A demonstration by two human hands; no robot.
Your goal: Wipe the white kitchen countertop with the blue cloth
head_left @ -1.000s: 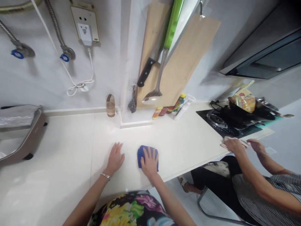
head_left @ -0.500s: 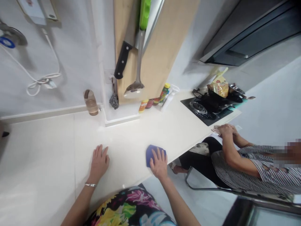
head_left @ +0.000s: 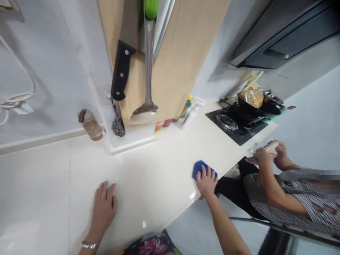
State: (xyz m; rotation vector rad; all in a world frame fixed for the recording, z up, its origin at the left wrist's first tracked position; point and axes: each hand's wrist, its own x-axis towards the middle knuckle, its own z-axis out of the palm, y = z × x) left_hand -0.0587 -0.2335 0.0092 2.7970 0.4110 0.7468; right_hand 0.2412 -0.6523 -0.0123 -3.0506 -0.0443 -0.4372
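Note:
My left hand point(head_left: 103, 209) lies flat on the white countertop point(head_left: 148, 184), fingers stretched out, with nothing in it. A silver bracelet circles that wrist. Near the counter's front edge, my right hand point(head_left: 207, 183) presses down on a folded blue cloth point(head_left: 197, 169), holding it against the surface with the fingers bent over it. The cloth's left and upper parts show; the rest is under my palm and fingers.
A cutting board point(head_left: 183, 53) with a black-handled knife point(head_left: 122, 71) and ladle point(head_left: 148, 71) hangs ahead. Behind stand a brown bottle point(head_left: 91, 125) and a white spray bottle point(head_left: 191, 114). A cooktop point(head_left: 236, 134) with pans lies right; a seated person point(head_left: 271, 187) holds something pale.
My right hand has slid the blue cloth to the right along the counter. The view has shifted forward. The seated person's hands have lifted a pale thing.

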